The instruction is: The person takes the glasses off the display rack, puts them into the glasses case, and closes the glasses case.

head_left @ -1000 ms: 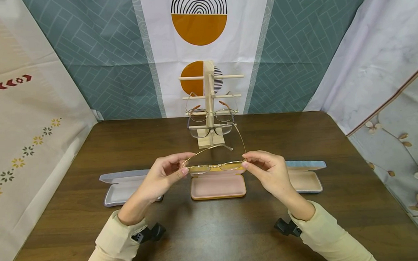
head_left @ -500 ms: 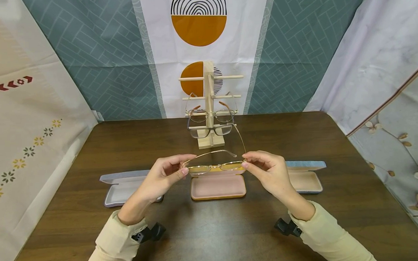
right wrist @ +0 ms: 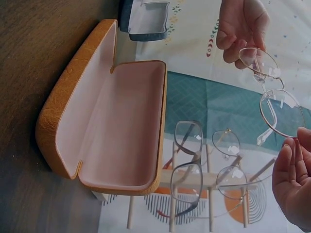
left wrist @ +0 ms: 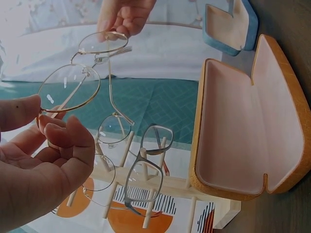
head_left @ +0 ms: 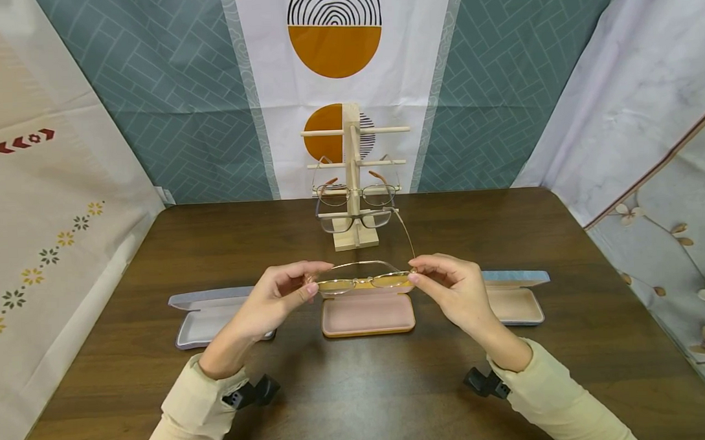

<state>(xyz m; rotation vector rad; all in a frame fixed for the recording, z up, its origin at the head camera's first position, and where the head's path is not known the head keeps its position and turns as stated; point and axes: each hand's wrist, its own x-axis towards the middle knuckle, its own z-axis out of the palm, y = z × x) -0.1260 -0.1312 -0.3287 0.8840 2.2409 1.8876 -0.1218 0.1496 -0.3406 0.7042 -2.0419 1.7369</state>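
Observation:
Both hands hold thin gold-rimmed glasses [head_left: 337, 285] in front of the body, above the middle case. My left hand [head_left: 279, 294] pinches the left end of the frame between thumb and fingers, and my right hand [head_left: 454, 287] pinches the right end. One temple lies folded across behind the lenses; the other stretches away toward the stand. Below them the orange case [head_left: 367, 313] lies open, its pink lining bare. In the left wrist view the glasses [left wrist: 70, 87] show two round clear lenses, with the left thumb at the near rim.
A wooden stand [head_left: 352, 142] at the back holds dark-framed glasses [head_left: 338, 224] and thin round-framed glasses [head_left: 379, 194]. An open grey case [head_left: 201, 325] lies on the left, partly behind the left hand, and an open blue case [head_left: 515, 305] on the right. Patterned cloths surround the brown table [head_left: 358, 388].
The temple on the left side has swung inward and down, and now lies folded close behind the lenses. Both hands have stayed almost in place, still gripping the frame.

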